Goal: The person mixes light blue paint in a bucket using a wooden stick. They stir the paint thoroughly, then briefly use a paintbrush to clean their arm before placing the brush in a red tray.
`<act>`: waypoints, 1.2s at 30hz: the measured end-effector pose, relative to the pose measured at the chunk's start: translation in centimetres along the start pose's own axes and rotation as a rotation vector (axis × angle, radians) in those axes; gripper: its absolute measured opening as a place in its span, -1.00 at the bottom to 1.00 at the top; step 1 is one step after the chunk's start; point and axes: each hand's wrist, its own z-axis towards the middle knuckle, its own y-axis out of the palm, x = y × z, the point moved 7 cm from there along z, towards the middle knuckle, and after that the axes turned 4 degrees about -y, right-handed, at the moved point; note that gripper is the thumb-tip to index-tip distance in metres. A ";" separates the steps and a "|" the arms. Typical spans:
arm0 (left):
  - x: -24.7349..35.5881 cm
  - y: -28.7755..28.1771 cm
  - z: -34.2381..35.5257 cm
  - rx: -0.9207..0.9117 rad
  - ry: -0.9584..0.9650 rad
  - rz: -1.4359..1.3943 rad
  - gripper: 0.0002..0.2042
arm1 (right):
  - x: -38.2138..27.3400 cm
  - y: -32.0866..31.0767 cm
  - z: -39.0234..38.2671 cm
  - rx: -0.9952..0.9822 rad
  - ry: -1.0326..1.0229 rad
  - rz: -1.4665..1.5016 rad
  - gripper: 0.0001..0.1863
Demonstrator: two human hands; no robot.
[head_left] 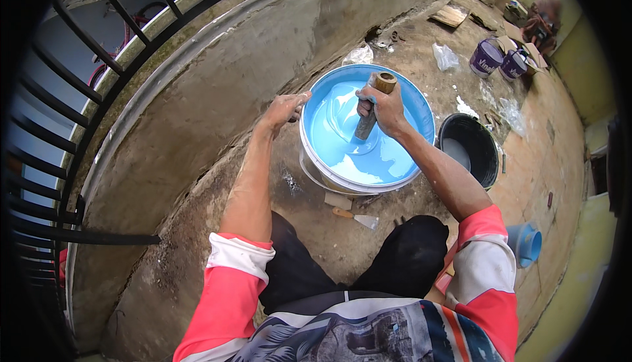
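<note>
A large white bucket (pixel 334 189) stands in front of me, with light blue paint (pixel 329 128) in it. At its left side, my left hand (pixel 288 110) is closed on the rim, fingertips over the edge. My right hand (pixel 385 107) is wrapped round a thick stick (pixel 364 129) that looks like bamboo. The stick tilts slightly, its hollow upper end above my fist and its lower end down in the paint. Swirl marks and white glare lie on the paint's surface. How deep the stick reaches is hidden by the paint.
Right of the bucket is a black tub (pixel 486 148). A putty knife (pixel 356 218) lies between it and my knees. Purple cans (pixel 486 58) stand farther back, near plastic bags (pixel 446 57). A blue container (pixel 525 245) sits by my right elbow. A low wall (pixel 217 85) with black railings runs along the left.
</note>
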 end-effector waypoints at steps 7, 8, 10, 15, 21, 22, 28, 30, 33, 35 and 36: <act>-0.6 0.0 0.3 -0.017 -0.048 0.005 -0.46 | -2.1 -3.2 0.6 0.050 -0.143 -0.443 -0.83; -0.4 0.2 0.4 -0.015 -0.040 -0.005 -0.47 | -2.3 -3.6 1.1 0.083 -0.189 -0.499 -0.83; -0.1 0.6 0.5 -0.016 -0.030 -0.020 -0.48 | -1.8 -4.4 2.6 0.136 -0.301 -0.567 -0.81; -0.2 0.3 0.6 -0.014 -0.030 -0.022 -0.46 | -0.3 -3.1 5.8 0.264 -0.355 -0.294 -0.82; 0.5 0.3 -0.4 -0.001 -0.039 0.040 -0.40 | 1.8 -0.9 3.5 0.127 -0.111 0.030 -0.81; 0.3 0.0 -0.4 -0.003 -0.048 0.056 -0.40 | 1.7 -0.9 2.4 0.073 -0.042 0.050 -0.80; 0.1 0.1 -0.3 -0.013 -0.077 0.091 -0.39 | -0.5 -2.8 1.8 0.010 -0.016 -0.295 -0.84; -0.1 0.1 0.2 0.011 -0.061 0.066 -0.42 | -0.9 -2.7 3.2 0.024 -0.115 -0.416 -0.82; -0.3 -0.1 0.5 0.042 -0.031 0.007 -0.42 | -0.3 -1.4 5.6 0.057 -0.347 -0.575 -0.81; 0.1 0.3 0.1 0.035 -0.018 -0.024 -0.40 | 0.4 -0.9 6.9 0.111 -0.401 -0.490 -0.82; 0.3 0.4 -0.1 0.031 -0.012 -0.041 -0.40 | 0.5 -0.6 7.0 0.147 -0.364 -0.393 -0.82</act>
